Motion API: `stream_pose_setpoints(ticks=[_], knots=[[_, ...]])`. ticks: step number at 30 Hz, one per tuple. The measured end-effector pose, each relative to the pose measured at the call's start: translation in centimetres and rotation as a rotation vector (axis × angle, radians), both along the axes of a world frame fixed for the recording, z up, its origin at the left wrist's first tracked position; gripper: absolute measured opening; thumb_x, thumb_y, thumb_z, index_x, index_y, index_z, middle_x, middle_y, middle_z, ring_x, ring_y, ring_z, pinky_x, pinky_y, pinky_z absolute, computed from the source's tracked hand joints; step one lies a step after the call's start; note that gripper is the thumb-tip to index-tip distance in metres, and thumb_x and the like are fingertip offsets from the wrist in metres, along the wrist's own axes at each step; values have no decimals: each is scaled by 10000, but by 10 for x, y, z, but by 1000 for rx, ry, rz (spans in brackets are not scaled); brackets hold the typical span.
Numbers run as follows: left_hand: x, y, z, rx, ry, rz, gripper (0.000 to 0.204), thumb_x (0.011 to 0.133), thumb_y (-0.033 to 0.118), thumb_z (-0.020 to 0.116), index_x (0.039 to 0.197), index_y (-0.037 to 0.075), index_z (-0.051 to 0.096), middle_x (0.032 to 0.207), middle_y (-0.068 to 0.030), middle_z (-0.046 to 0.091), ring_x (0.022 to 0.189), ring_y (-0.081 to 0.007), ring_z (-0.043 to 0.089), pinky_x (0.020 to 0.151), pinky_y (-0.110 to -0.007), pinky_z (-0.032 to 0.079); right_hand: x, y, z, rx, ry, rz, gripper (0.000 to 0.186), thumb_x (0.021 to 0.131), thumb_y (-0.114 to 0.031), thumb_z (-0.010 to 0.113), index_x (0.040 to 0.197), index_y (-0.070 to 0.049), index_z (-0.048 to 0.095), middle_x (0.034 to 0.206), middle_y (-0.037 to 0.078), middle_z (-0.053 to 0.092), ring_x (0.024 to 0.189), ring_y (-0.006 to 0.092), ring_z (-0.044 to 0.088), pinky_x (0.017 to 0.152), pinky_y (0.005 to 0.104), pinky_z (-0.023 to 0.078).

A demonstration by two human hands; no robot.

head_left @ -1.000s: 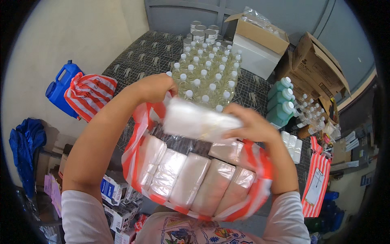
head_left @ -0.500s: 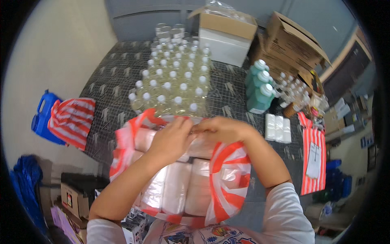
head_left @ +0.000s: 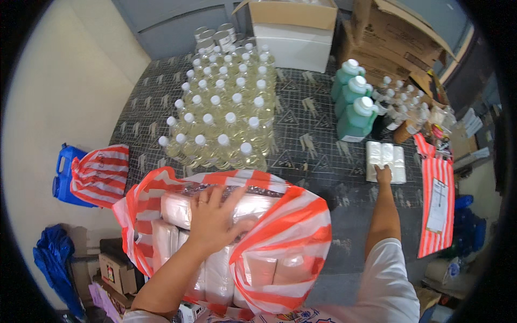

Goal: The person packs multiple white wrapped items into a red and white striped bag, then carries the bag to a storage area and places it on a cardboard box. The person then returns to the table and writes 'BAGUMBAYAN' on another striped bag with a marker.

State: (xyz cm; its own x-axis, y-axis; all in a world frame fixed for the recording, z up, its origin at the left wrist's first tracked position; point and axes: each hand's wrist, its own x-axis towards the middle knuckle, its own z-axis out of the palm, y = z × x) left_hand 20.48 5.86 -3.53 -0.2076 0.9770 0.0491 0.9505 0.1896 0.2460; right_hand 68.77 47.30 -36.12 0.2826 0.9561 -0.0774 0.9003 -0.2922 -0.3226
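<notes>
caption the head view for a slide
Left hand over plastic packs in a striped bag, right hand on white packs near green jugs.

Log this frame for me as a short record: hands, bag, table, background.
Left hand: open, fingers spread over plastic-wrapped packs in the bag
Right hand: at the near end of three white plastic packs; grip unclear
Bag: open red-and-white striped plastic bag, packs inside
Table, left of centre: white-capped bottles of pale yellow liquid
Table, right: three green jugs
Background: open cardboard box, grey wall
</notes>
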Motion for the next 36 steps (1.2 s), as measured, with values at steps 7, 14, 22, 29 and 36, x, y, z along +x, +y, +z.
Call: stream_pose_setpoints(ticks=[7, 14, 22, 29, 36], knots=[[0, 3, -7, -105, 118, -108, 629, 804, 478, 762, 1377, 283, 593, 1441, -50, 514, 1274, -343, 500, 1078, -652, 294, -39, 0, -18, -335, -112, -295, 878, 706, -584, 860, 1354, -58, 589, 1427, 214, 539, 1326, 393, 522, 1061, 530, 477], [-9, 4, -3, -112, -91, -109, 559, 904, 449, 688, 1407, 233, 575, 1401, -83, 536, 1282, -304, 479, 1118, -571, 277, -73, -31, -11, -66, 682, -184, 538, 725, -207, 887, 1075, -26, 520, 970, 157, 660, 748, 259, 669, 509, 387, 521], [-51, 36, 88, 181, -796, 38, 588, 815, 130, 834, 1344, 128, 577, 1121, -94, 586, 1155, -203, 566, 944, -356, 497, -186, -132, 245, 201, 1241, 520, 423, 810, -126, 847, 938, -129, 444, 829, -36, 478, 769, 76, 482, 688, 237, 427], [-33, 25, 177, 480, -7, -418, 589, 652, 166, 885, 1188, 69, 661, 1087, -89, 692, 1031, -332, 666, 893, -413, 531, -266, -265, 417, 260, 627, 1334, 484, 692, -146, 896, 1014, -38, 551, 985, 136, 618, 832, 348, 619, 747, 377, 520], [-86, -47, 156, 181, 90, -314, 379, 686, 174, 846, 1027, 112, 694, 990, -62, 700, 952, -284, 669, 812, -413, 518, -271, -321, 404, 156, 476, 1592, 686, 734, -113, 795, 1381, -140, 565, 1354, 163, 589, 1383, 414, 427, 1193, 531, 291]])
